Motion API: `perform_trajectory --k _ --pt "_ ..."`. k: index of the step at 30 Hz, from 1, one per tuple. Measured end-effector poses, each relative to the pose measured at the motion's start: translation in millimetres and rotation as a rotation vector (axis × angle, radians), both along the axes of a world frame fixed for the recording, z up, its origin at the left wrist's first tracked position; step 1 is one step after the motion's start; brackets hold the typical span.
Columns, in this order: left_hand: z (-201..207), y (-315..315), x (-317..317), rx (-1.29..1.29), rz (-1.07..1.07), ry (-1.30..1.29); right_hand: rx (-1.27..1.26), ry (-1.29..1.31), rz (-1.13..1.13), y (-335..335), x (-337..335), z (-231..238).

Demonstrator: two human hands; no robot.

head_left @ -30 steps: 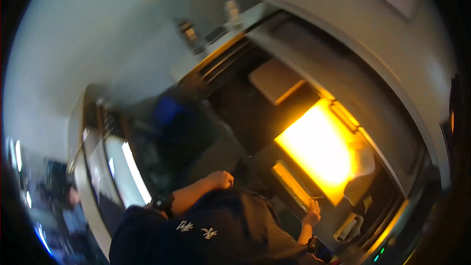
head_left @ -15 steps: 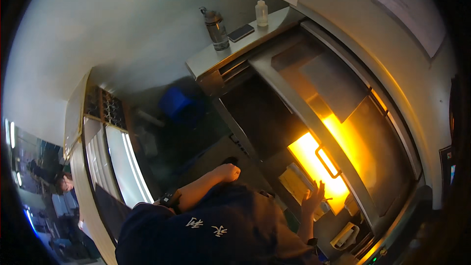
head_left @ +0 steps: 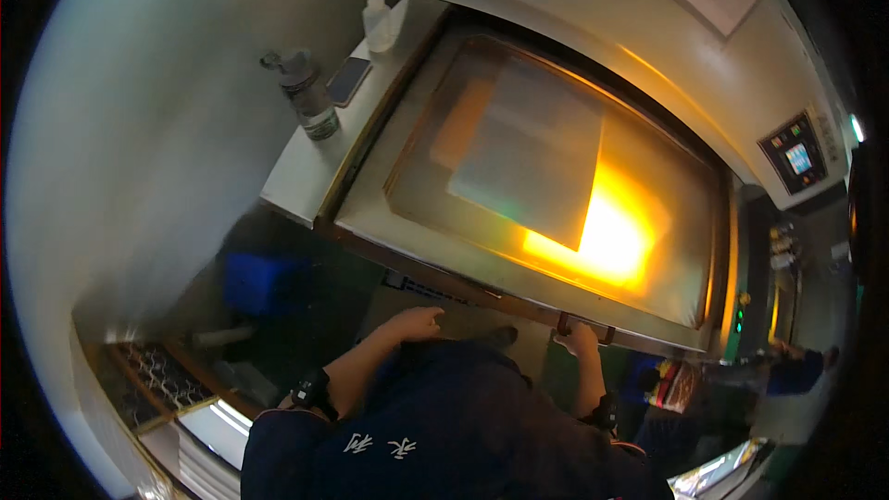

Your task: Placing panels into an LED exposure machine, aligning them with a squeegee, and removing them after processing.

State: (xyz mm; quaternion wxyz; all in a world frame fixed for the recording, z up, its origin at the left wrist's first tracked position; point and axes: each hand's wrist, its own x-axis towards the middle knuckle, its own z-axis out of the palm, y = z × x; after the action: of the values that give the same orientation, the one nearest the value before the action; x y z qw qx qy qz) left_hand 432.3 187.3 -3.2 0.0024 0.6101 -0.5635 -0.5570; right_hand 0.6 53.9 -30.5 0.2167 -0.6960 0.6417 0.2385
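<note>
A: "Your L hand [head_left: 412, 324]'s near, fingers half-curled; can't tell if it's gripping."
B: "Yr R hand [head_left: 581, 339]'s clasping the handle [head_left: 564, 322] on the lid [head_left: 519, 278]'s front edge; yellow glow [head_left: 611, 245] under it, phone [head_left: 349, 81] far L."

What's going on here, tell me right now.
A person stands at a large machine, right hand on the dark handle at the front edge of its see-through cover. The cover lies across the bed, with bright yellow light glowing through it. The left hand is held in front of the body, apart from the cover. A drink bottle, a phone and a squeeze bottle sit on the side ledge.
</note>
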Motion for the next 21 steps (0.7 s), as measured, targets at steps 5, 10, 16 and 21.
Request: perform_trajectory --k 5,10,16,21 --pt "-24.4 -14.1 26.6 -0.426 0.093 0.242 -0.172 0.079 0.038 29.2 19.3 115.0" --pt "90.3 -73.1 16.3 -0.346 0.385 0.584 -0.529 -0.024 0.123 17.2 36.4 268.0" --pt "156.7 -114.1 -8.3 -0.828 0.469 1.105 -1.402 -0.248 0.347 -11.4 20.6 301.8" --pt "171.8 -169.4 -25.6 -1.184 0.47 0.975 -1.767 -0.185 0.538 -46.3 12.5 324.9"
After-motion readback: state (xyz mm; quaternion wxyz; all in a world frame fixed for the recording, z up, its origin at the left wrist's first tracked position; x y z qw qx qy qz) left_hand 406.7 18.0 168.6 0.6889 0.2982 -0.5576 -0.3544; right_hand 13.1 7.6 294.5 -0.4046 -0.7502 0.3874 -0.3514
